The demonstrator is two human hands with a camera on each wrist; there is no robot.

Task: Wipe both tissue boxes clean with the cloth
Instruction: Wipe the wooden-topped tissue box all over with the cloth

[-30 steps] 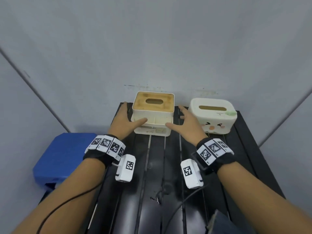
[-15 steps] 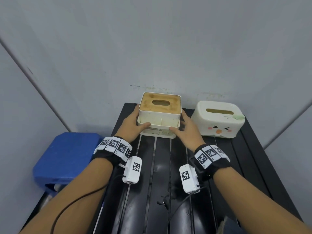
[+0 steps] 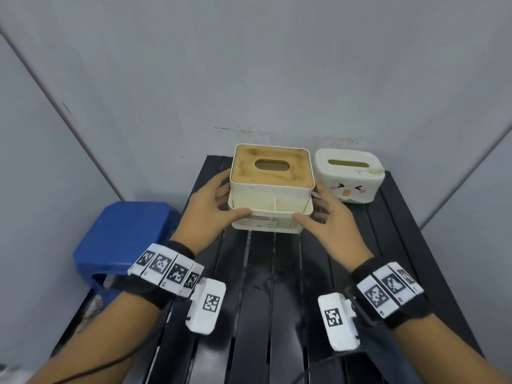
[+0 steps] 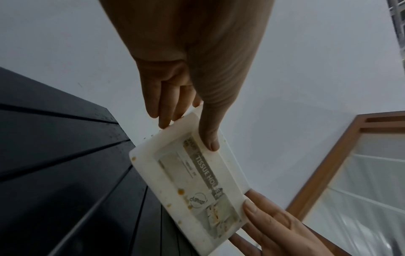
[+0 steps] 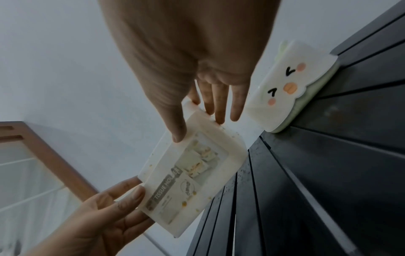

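Note:
A cream tissue box (image 3: 271,195) with a wooden lid and brown stains is held just above the black slatted table (image 3: 277,273). My left hand (image 3: 221,202) grips its left end and my right hand (image 3: 321,214) grips its right end, thumbs at the front. The wrist views show the box's spotted underside (image 4: 192,187) (image 5: 186,181) with a "TISSUE HOLDER" label, and each thumb of the left hand (image 4: 186,121) and right hand (image 5: 197,117) pressed on it. A second white tissue box (image 3: 349,178) (image 5: 285,90) with a cartoon face stands to the right. No cloth is in view.
Grey walls close in behind and on both sides of the table. A blue plastic stool (image 3: 124,239) stands low at the table's left. A wood-framed panel (image 4: 328,173) shows in the wrist views.
Both hands closed in on the wooden-lid box from its sides, took hold of it and raised it off the table toward me. The face box stayed put.

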